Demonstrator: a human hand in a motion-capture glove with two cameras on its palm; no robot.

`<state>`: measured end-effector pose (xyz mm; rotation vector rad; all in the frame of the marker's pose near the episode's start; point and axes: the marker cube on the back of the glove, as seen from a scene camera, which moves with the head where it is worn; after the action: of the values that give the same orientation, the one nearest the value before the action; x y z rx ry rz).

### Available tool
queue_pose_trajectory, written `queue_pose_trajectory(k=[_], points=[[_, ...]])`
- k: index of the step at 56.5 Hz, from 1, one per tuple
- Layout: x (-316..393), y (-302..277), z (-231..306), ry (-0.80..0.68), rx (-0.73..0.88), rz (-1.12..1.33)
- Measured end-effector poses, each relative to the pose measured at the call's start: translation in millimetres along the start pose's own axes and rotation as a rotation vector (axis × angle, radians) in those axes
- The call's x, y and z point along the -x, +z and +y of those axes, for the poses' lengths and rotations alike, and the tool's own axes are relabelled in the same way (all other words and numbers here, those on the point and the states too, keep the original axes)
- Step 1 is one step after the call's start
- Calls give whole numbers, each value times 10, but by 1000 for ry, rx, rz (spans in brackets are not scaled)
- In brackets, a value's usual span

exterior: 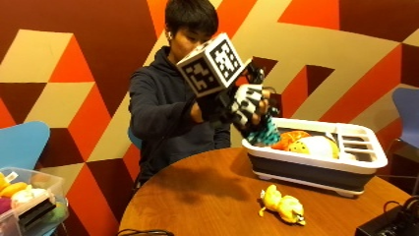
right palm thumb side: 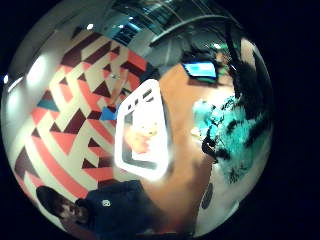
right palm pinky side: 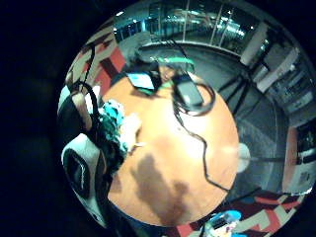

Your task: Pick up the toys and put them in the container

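Yellow toy [exterior: 283,205] lay nearest on the desk [exterior: 196,196], its long axis running slantwise toward the container [exterior: 314,164], well apart from my hand. Behind it the container sat on the desk with an orange toy [exterior: 291,139] and a pale one [exterior: 315,146] inside. Farther back, my right hand [exterior: 243,105] hung above the container's near corner, fingers [exterior: 262,105] curled round a teal toy [exterior: 265,133] dangling over the rim. I judged the drop lay straight down.
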<state>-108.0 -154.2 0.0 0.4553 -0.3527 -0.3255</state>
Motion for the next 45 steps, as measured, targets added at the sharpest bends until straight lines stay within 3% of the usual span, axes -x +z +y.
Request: queue_pose_trajectory(k=[18, 39, 45], points=[[1318, -46, 98, -232, 54, -25], [1392, 483, 290, -224, 345, 126], [1291, 425, 257, -214, 304, 47]])
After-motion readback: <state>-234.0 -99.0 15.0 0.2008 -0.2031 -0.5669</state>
